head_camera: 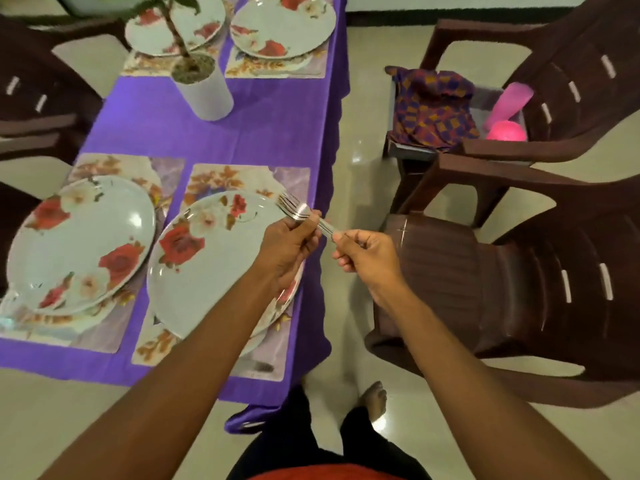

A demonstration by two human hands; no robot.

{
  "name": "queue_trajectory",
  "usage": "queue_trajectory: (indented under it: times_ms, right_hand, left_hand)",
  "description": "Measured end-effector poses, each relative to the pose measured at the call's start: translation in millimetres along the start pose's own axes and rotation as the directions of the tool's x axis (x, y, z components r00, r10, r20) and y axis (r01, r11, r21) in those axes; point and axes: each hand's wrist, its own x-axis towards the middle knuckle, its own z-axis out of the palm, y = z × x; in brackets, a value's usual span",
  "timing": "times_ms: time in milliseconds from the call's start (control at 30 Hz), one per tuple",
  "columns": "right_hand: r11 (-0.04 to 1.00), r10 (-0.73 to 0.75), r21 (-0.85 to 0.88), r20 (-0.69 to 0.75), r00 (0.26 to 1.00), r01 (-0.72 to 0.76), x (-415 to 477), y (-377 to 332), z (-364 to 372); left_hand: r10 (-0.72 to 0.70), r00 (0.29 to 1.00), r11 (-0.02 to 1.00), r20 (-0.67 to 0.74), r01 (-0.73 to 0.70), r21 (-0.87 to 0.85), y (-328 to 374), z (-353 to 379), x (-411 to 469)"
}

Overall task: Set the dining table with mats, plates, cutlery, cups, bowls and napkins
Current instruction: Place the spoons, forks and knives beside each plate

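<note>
Currently both my hands are closed on what looks like a small stack of forks (298,210), held in the air just above the right rim of the nearest floral plate (207,271). My left hand (289,244) pinches the necks below the tines, and my right hand (369,256) curls round the handle ends. I judge this to be the cutlery step. Next I need to slide one fork free and lay it on the bare strip of place mat (294,181) beside that plate, without knocking the rim. To its left, a second plate (79,244) sits on its own mat on the purple tablecloth (259,133). Farther off stand a white plant pot (207,95) and two more plates (284,26) on mats; I see no cutlery laid anywhere
</note>
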Motion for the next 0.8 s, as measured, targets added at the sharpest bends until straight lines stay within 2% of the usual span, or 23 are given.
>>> queue_trajectory:
  times_ms: [233, 333, 433, 633, 800]
  right_hand:
    - [0.989, 0.074, -0.133, 0.088, 0.993, -0.062, 2.7, -6.1, 73.5]
    - [0.967, -0.026, -0.253, 0.061, 0.998, 0.041, 8.3, -13.0, 106.9]
    - [0.94, -0.098, -0.326, 0.027, 0.995, 0.101, 21.2, -17.7, 134.1]
    - [0.932, -0.057, -0.361, -0.02, 0.998, 0.046, 44.7, -23.3, 174.0]
    - [0.933, -0.15, -0.353, -0.193, 0.97, 0.074, 74.2, -24.5, 175.2]
  left_hand:
    - [-0.027, 0.995, 1.0, -0.093, 0.027, -0.005, 25.5, -72.5, 1.7]
    - [-0.04, 0.993, 0.999, -0.111, 0.037, -0.024, 37.8, -102.9, 9.5]
    - [-0.039, 0.997, 0.999, -0.067, 0.039, -0.013, 49.7, -126.5, 18.2]
    - [-0.023, 0.999, 0.999, -0.034, 0.022, -0.04, 69.9, -158.9, 35.4]
    - [-0.056, 0.998, 0.996, -0.041, 0.053, -0.066, 72.3, -175.7, 46.7]
